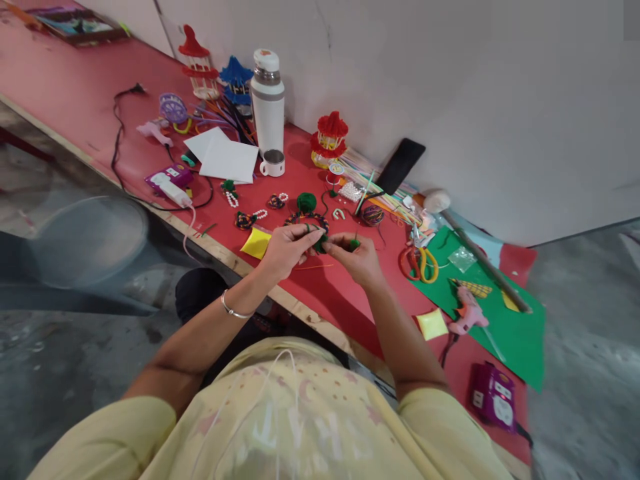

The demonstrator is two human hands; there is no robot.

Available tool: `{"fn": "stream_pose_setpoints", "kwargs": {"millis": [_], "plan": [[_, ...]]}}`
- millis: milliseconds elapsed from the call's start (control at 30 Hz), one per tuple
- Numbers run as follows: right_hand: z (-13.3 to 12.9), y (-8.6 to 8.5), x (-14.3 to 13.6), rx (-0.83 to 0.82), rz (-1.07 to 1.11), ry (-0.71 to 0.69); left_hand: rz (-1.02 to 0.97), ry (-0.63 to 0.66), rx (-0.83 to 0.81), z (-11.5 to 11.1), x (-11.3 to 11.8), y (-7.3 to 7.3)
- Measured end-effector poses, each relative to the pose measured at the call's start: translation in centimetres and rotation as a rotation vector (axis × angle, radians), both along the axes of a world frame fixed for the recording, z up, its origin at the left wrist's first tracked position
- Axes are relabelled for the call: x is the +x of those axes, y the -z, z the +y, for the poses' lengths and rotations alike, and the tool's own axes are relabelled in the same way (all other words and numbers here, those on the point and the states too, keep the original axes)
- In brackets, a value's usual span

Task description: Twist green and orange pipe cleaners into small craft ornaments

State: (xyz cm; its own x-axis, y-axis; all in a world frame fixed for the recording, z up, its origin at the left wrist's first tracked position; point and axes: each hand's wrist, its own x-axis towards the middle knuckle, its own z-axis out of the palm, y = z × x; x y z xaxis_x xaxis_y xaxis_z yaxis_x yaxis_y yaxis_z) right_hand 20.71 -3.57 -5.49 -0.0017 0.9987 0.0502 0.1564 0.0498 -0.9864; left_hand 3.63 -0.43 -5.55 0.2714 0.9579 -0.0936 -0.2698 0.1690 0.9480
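My left hand (290, 250) and my right hand (356, 257) meet over the table's front part, fingers pinched on green yarn (321, 245). A tuft of the same green shows at my right fingers; its exact shape is too small to make out. Just beyond my left fingers lies a dark braided ring with orange flecks (320, 217), partly hidden by the hand. Behind it sits a ball of green yarn (307, 202). A yellow packet (257, 243) lies beside my left hand. Small braided pieces with white bead loops (245, 219) rest to the left.
A white flask (269, 110) stands at the back, near small red (330, 137) and blue (236, 77) lantern-like crafts. Right are scissors (419, 264), a pink glue gun (469, 312), a stick-handled mallet (480, 257) and green sheet (520, 333). A phone (401, 165) leans behind.
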Motion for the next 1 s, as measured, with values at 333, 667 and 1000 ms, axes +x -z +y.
{"fn": "stream_pose_setpoints", "kwargs": {"millis": [333, 667, 1000], "plan": [[-0.8, -0.6, 1.2, 0.089, -0.119, 0.106, 0.092, -0.051, 0.091, 0.0, 1.4, 1.2], [-1.3, -0.5, 3.0, 0.004, 0.018, 0.082, 0.194, -0.108, 0.199, -0.5, 2.2, 1.4], [-2.2, 0.2, 3.7, 0.093, -0.018, 0.146, 0.236, -0.139, 0.255, -1.3, 3.5, 1.6]]}}
